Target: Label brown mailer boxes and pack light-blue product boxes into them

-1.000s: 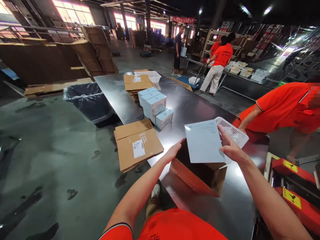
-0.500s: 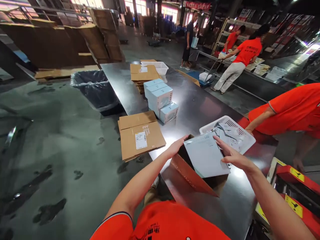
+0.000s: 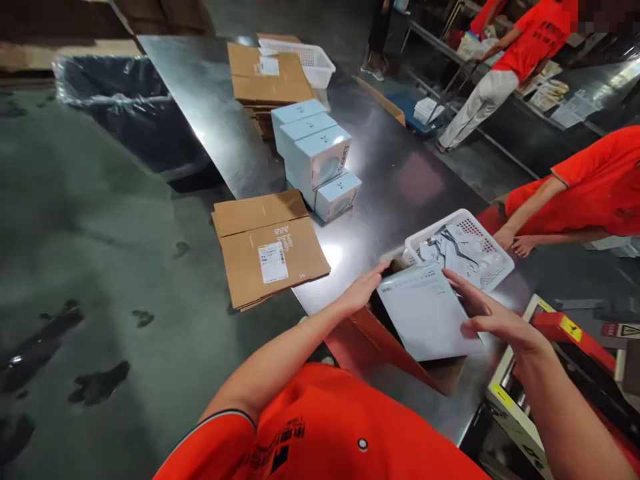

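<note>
left hand (image 3: 363, 292): lies open, fingers straight along left rim of cardboard carton (image 3: 387, 345) | right hand (image 3: 493, 317): grips right edge of pale-blue box (image 3: 425, 315), thumb on top | box: at carton's mouth, barcode end points to carton's far side, long axis runs thence to near right

Orange-red short-sleeved shirt (image 3: 325, 413) with dark lettering (image 3: 286, 442) (plus one pale-rimmed dot (image 3: 363, 445)) and dark-and-white cuff trim (image 3: 227, 413).
</note>
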A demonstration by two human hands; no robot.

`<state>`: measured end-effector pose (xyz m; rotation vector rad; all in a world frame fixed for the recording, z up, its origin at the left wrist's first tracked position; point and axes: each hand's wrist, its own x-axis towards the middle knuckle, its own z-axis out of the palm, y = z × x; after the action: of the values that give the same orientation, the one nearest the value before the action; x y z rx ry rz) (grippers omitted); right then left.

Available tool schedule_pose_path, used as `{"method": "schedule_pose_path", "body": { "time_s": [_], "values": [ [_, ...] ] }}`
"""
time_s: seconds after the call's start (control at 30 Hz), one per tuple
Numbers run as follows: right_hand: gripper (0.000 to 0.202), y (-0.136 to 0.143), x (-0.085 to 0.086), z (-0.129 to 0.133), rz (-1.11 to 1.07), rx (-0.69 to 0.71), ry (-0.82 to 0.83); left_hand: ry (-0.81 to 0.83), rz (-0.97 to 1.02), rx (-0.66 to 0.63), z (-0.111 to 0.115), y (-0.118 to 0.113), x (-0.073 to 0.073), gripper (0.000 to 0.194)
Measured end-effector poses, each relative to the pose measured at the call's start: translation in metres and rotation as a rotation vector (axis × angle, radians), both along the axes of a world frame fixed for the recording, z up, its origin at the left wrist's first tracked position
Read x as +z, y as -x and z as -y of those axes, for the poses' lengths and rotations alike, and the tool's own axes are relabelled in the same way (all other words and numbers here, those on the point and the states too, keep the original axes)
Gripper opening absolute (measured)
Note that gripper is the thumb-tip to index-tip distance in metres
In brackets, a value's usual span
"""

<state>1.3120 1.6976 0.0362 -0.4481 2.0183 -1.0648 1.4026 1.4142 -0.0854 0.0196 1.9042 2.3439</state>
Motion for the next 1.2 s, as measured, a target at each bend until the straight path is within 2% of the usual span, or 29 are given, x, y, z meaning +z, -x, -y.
{"method": "schedule_pose_path", "body": {
  "time_s": [0.1, 0.2, 0.3, 0.43, 0.5, 0.53, 0.6, 0.63, 0.67, 0.73, 0.8, 0.83, 0.9, 0.97, 1.0, 1.07, 1.13, 1.2],
  "values": [
    [0.106, 0.0, 0.002, -0.004, 0.046, -0.064, 0.006, -0.008, 0.011, -0.017, 0.002, -0.001, 0.001, 0.059],
    [0.104, 0.002, 0.001, -0.006, 0.027, -0.043, -0.004, -0.007, 0.006, -0.019, 0.003, -0.001, -0.001, 0.059],
    [0.103, -0.008, -0.016, 0.009, -0.051, 0.168, -0.121, -0.013, -0.013, -0.006, 0.001, 0.0, -0.005, 0.06],
    [0.103, -0.047, -0.055, 0.046, -0.117, 0.516, -0.317, -0.011, -0.057, 0.004, 0.0, 0.0, -0.008, 0.06],
    [0.101, -0.055, -0.06, 0.063, -0.071, 0.647, -0.435, 0.004, -0.076, -0.012, 0.001, 0.001, -0.006, 0.059],
    [0.096, -0.051, -0.055, 0.072, -0.036, 0.724, -0.487, 0.013, -0.081, -0.022, 0.002, 0.001, -0.004, 0.06],
    [0.073, -0.024, -0.035, 0.098, 0.047, 0.846, -0.502, 0.034, -0.083, -0.037, 0.004, 0.002, 0.001, 0.061],
    [0.055, -0.002, -0.023, 0.117, 0.058, 0.847, -0.457, 0.047, -0.076, -0.042, 0.005, 0.003, 0.003, 0.061],
    [0.041, 0.024, -0.014, 0.14, 0.04, 0.807, -0.381, 0.063, -0.069, -0.046, 0.006, 0.003, 0.005, 0.061],
    [0.032, 0.081, -0.011, 0.2, -0.177, 0.569, -0.184, 0.094, -0.062, -0.065, 0.006, 0.005, 0.006, 0.06],
    [0.035, 0.134, -0.031, 0.266, -0.469, 0.39, -0.003, 0.111, -0.066, -0.081, 0.007, 0.005, 0.006, 0.059],
    [0.042, 0.154, -0.048, 0.298, -0.591, 0.378, 0.02, 0.11, -0.068, -0.088, 0.007, 0.005, 0.006, 0.059],
    [0.053, 0.18, -0.085, 0.349, -0.798, 0.394, -0.097, 0.099, -0.055, -0.102, 0.009, 0.005, 0.005, 0.059],
    [0.057, 0.188, -0.117, 0.377, -0.89, 0.414, -0.2, 0.092, -0.031, -0.128, 0.011, 0.005, 0.007, 0.058],
    [0.056, 0.188, -0.128, 0.381, -0.909, 0.414, -0.225, 0.09, -0.024, -0.136, 0.013, 0.005, 0.008, 0.058],
    [0.05, 0.183, -0.138, 0.372, -0.935, 0.412, -0.257, 0.089, -0.026, -0.141, 0.015, 0.005, 0.01, 0.058],
    [0.047, 0.178, -0.136, 0.343, -0.99, 0.458, -0.289, 0.078, -0.036, -0.135, 0.015, 0.005, 0.011, 0.057],
    [0.046, 0.174, -0.125, 0.3, -1.116, 0.557, -0.295, 0.056, -0.044, -0.122, 0.014, 0.006, 0.01, 0.057]
  ]
}}
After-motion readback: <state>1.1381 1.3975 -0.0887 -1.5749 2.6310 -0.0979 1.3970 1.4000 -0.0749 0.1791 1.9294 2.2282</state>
